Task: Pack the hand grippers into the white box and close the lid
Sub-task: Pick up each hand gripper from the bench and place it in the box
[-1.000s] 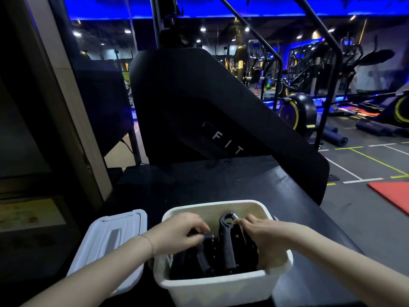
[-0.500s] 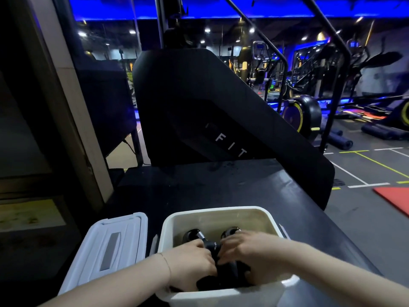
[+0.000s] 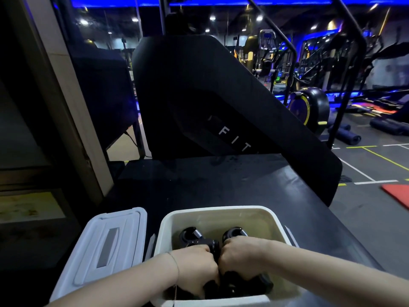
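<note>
Head view shows the lid (image 3: 104, 247) lying flat on the dark counter (image 3: 199, 185), off the box and to the left of the left hand (image 3: 194, 267). That hand is curled closed down inside the white box (image 3: 221, 212), fingers wrapped on the black hand grippers (image 3: 199, 239). Just beside it, touching knuckle to knuckle, the right hand (image 3: 240, 257) is likewise closed on the grippers. Two rounded gripper ends with metal springs stick up just beyond both hands, inside the box.
</note>
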`<state>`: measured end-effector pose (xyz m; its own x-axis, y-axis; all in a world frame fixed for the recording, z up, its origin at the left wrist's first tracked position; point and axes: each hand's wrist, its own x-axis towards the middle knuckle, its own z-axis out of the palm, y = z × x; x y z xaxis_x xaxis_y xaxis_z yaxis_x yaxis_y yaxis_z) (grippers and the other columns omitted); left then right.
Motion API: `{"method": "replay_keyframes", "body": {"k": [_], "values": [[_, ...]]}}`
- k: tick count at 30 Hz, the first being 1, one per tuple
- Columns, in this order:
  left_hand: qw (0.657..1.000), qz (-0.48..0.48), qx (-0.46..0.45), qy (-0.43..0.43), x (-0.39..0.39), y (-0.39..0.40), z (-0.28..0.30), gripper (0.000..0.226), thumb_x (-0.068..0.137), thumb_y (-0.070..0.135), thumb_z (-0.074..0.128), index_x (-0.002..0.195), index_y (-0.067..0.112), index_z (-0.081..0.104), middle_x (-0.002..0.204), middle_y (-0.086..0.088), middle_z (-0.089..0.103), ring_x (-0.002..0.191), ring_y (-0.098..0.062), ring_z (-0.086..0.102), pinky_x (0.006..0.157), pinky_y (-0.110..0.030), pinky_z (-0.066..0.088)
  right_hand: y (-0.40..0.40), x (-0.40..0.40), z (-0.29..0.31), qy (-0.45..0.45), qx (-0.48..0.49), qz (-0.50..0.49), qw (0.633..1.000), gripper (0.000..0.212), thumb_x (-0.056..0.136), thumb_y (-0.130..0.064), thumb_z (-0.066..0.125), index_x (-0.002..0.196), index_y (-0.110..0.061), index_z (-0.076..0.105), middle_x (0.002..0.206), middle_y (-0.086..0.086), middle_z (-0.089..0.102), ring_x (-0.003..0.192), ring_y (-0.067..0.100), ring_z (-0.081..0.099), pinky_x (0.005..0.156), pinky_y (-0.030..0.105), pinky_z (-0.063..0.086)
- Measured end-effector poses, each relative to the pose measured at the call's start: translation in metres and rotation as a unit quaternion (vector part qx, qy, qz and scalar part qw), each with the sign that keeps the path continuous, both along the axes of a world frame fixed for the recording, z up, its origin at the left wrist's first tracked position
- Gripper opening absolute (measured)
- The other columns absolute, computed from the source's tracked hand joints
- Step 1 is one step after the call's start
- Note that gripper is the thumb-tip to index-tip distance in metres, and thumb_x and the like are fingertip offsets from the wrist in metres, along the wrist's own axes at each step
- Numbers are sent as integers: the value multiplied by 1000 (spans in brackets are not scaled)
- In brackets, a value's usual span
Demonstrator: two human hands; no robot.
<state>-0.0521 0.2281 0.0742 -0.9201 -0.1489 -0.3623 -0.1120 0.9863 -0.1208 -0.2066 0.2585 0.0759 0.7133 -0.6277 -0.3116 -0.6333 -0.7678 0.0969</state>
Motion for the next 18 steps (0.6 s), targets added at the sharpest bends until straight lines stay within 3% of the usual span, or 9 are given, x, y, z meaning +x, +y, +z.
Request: {"method": "replay_keyframes", "body": {"k": [7, 10, 12, 15, 18], "values": [[998, 21, 51, 1, 4, -5, -6, 25, 75, 20, 65, 98, 13, 68, 90, -11, 69, 91, -31, 58, 89, -39, 36, 8, -21, -10, -63, -3, 49, 997, 13, 71, -5, 60, 81, -10, 65, 83, 13, 69, 81, 34, 63, 82, 43, 49], [996, 31, 73, 39, 7, -4, -3, 27, 73, 22, 65, 99, 14, 67, 94, -8, 69, 95, -29, 58, 89, -41, 42, 13, -27, -14, -98, -53, 32, 993, 20, 70, -10, 59, 89, -15, 65, 92, 5, 69, 92, 29, 61, 88, 36, 46], [990, 55, 103, 75, 15, -5, 0, 34, 71, 26, 65, 104, 16, 67, 100, -4, 68, 100, -24, 58, 90, -40, 45, 13, -35, -14, -129, -38, -20, 991, 36, 70, -11, 58, 105, -19, 63, 110, 2, 66, 111, 26, 55, 97, 34, 39], [963, 131, 188, 144, 38, -6, 11, 46, 74, 25, 68, 119, 22, 63, 123, 5, 63, 120, -6, 48, 105, -22, 34, 20, -45, -2, -228, 60, -108, 966, 57, 65, -2, 57, 120, -16, 61, 125, 3, 62, 124, 20, 48, 109, 25, 31], [898, 235, 266, 261, 69, -8, 22, 35, 78, 24, 71, 113, 27, 68, 127, 20, 58, 128, 11, 36, 103, -4, 24, 30, -64, 10, -341, 50, -218, 913, 49, 67, -8, 50, 111, -22, 65, 119, -2, 64, 116, 13, 54, 99, 23, 41]]}}
